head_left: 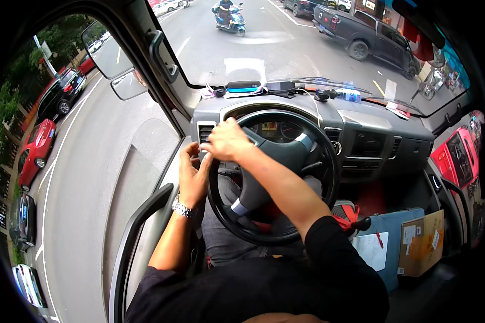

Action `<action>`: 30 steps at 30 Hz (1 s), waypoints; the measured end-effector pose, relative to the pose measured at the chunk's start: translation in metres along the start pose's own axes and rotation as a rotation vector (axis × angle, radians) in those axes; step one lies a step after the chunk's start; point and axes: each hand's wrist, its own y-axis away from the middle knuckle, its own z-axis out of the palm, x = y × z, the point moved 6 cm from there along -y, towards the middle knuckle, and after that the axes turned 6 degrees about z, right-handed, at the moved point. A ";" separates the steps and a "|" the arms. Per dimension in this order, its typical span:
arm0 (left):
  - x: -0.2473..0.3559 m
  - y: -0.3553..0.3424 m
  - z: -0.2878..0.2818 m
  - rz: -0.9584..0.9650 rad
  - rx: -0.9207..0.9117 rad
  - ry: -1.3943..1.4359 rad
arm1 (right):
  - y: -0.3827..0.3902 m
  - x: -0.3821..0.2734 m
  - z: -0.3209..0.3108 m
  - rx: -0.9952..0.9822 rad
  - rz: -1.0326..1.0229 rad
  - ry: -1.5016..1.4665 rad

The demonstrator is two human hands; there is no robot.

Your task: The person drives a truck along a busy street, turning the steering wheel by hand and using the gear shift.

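Note:
A black steering wheel (334,167) with grey spokes fills the middle of the view. My right hand (227,141) reaches across it from the right, closed over the upper left of the rim. Just below and to the left is my left hand (194,175), a metal-band watch (183,208) on its wrist. Its fingers are loosely bent and its thumb stands apart, beside the left of the rim and close to the right hand's fingers. Whether the left hand touches the rim is hard to see. Behind the wheel, the instrument cluster (275,129) shows partly.
On the dashboard (355,116) lie a dark case (243,85), a phone-like device (281,86) and a plastic bottle (349,96). To my right are a gear lever (364,223), paper (371,252) and a cardboard box (421,243). Outside are a scooter rider (229,19), a pickup (361,35) and parked cars.

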 end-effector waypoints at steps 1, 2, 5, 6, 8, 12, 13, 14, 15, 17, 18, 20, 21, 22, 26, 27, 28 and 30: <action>0.002 -0.012 0.001 -0.022 -0.020 0.028 | 0.003 0.007 -0.001 0.002 0.026 -0.005; -0.001 -0.025 0.001 -0.042 -0.031 0.045 | 0.002 -0.022 0.013 0.310 -0.085 -0.163; -0.016 -0.065 0.036 0.111 -0.018 -0.061 | 0.032 -0.055 0.043 0.598 -0.300 -0.174; -0.023 -0.069 0.046 0.089 -0.056 -0.102 | 0.055 -0.063 0.058 0.459 -0.331 -0.115; -0.041 -0.091 0.046 0.090 -0.112 -0.165 | 0.067 -0.088 0.054 0.263 -0.366 -0.049; -0.069 -0.054 0.077 -0.257 -0.360 -0.187 | 0.094 -0.108 0.099 0.310 -0.328 -0.216; -0.075 -0.060 0.070 -0.230 -0.342 -0.157 | 0.092 -0.112 0.091 0.390 -0.363 -0.202; -0.066 -0.075 0.068 -0.194 -0.313 -0.180 | 0.075 -0.107 0.096 0.352 -0.322 -0.192; -0.064 -0.069 0.070 -0.201 -0.306 -0.192 | 0.080 -0.106 0.098 0.335 -0.332 -0.156; -0.060 -0.060 0.082 -0.186 -0.337 -0.158 | 0.084 -0.108 0.112 0.306 -0.297 -0.081; -0.058 -0.059 0.082 -0.185 -0.344 -0.171 | 0.084 -0.109 0.112 0.297 -0.303 -0.061; -0.052 -0.061 0.082 -0.170 -0.350 -0.207 | 0.081 -0.108 0.111 0.267 -0.299 -0.042; -0.051 -0.060 0.080 -0.162 -0.345 -0.205 | 0.084 -0.108 0.105 0.266 -0.296 -0.040; -0.049 -0.061 0.080 -0.152 -0.342 -0.203 | 0.088 -0.107 0.097 0.266 -0.290 -0.040; -0.045 -0.063 0.083 -0.146 -0.337 -0.196 | 0.090 -0.103 0.092 0.218 -0.272 -0.027; -0.045 -0.063 0.083 -0.150 -0.338 -0.193 | 0.089 -0.104 0.092 0.214 -0.271 -0.017; -0.045 -0.065 0.084 -0.142 -0.342 -0.189 | 0.088 -0.103 0.092 0.211 -0.266 -0.013; -0.047 -0.067 0.084 -0.162 -0.340 -0.184 | 0.086 -0.102 0.089 0.207 -0.256 -0.007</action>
